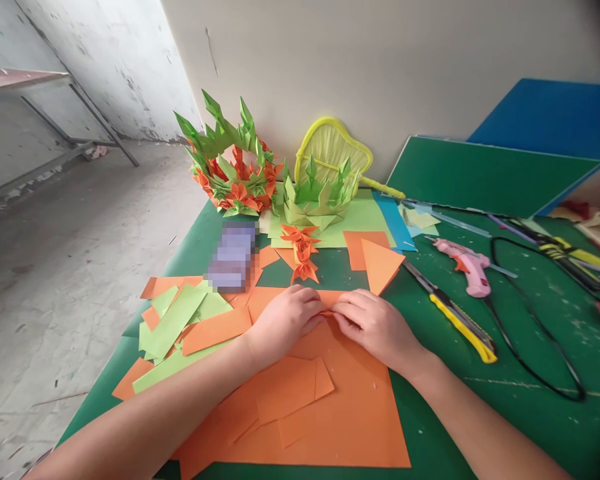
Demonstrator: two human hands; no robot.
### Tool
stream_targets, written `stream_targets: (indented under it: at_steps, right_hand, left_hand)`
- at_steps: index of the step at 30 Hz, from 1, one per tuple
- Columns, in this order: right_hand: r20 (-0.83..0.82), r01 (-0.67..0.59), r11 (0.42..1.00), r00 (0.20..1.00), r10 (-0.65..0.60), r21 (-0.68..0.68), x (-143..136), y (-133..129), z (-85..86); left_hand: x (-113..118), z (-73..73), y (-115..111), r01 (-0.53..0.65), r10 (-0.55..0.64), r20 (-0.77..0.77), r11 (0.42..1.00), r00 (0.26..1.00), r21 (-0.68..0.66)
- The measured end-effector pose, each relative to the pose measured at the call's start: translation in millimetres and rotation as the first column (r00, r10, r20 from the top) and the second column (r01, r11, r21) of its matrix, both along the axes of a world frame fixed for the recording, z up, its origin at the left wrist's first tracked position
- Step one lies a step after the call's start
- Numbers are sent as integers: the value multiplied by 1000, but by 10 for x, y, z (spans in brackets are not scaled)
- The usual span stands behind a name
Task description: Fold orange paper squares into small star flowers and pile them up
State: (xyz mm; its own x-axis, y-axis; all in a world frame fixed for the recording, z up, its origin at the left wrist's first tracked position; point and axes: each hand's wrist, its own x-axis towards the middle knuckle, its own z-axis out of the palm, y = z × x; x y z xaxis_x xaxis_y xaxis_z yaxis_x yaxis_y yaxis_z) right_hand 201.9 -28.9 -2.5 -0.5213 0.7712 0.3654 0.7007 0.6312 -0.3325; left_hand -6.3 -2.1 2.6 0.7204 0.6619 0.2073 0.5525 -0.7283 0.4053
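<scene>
Two pinches: left hand [283, 323], right hand [377, 327] hold orange paper [326, 313] from opposite sides, probably steadying it; I see it poorly.

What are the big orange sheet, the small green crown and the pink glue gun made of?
Orange sheet: matte paper or thin card; flat, crisp edges.
Green crown: matte paper, judging by its sharp folds.
Pink glue gun: probably smooth plastic, given its rounded shell.

L grip [285, 323], R grip [379, 327] & 2 forearms [177, 395] are bare.
</scene>
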Motion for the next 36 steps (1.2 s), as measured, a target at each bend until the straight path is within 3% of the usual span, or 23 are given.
stream_targets:
  at_steps: [4,8,10,12,13,15,17,19,21,28,36]
  right_hand:
    - [-148,28,997,988,-38,-70,-29,15,10]
    - [-354,74,972,923,-151,-223,-48,-9,19]
    - [-435,93,951,873,-219,-294,-53,-22,11]
    - [-500,99,927,819,-282,-361,-53,-29,2]
    - [-531,91,914,789,-308,-395,-52,-31,0]
    - [-594,24,883,731,-336,-469,-51,-30,4]
    - [-643,-84,841,687,-340,-534,-52,-27,18]
    - [-661,-154,803,667,-345,-575,-58,-22,33]
    - [-649,-131,803,670,-361,-581,-69,-17,42]
    - [-642,-51,824,655,-398,-564,-138,-26,45]
    - [-673,-116,825,646,-360,-553,-158,-62,35]
  left_hand:
    - [-5,-5,21,-113,122,136,991,983,-69]
    - [21,10,-22,-213,327,309,912,893,-350]
    - [45,10,-56,-155,422,341,789,840,-594]
    - [64,5,-79,-34,503,338,594,795,-804]
    - [70,2,-84,0,533,329,525,780,-851]
    - [74,1,-78,49,566,317,436,761,-898]
    - [71,7,-63,81,583,321,399,747,-913]
    - [67,19,-53,99,601,322,374,731,-922]
    - [70,32,-56,98,607,315,363,730,-927]
    - [108,54,-112,125,549,385,451,741,-883]
    - [97,10,-88,81,603,370,451,707,-889]
